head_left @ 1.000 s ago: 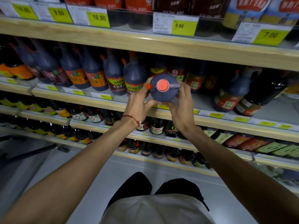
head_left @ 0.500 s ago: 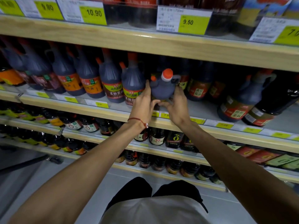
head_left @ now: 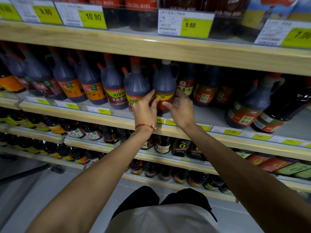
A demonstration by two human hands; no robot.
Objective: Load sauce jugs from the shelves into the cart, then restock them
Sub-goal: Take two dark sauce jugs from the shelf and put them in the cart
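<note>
Navy-dark plastic sauce jug (head_left: 165, 81), one unit, yellow-and-red label, pale cap — standing upright in the front row of the middle shelf (head_left: 210, 113), just beside a like jug (head_left: 137, 84) on its left (whether the two touch cannot be read).

Left hand (head_left: 145, 110): fingers fairly straight, laid against the jug's left flank at label height; not clenched. Red cord (head_left: 145, 126) at the wrist.

Right hand (head_left: 182, 109): thumb on the label front, fingers loosely spread along the right flank; relaxed, touching rather than gripping.

Reason for hold: the two hands bracket the jug low down, probably to steady it and square its label to the aisle above the price tag (head_left: 170, 122).

Stage, as judged: restocking — jug seated with its base on the shelf, hands free to leave.

Cart: not identifiable in view.

Risk: a nudge on withdrawal could rock the jug into its neighbours.
</note>
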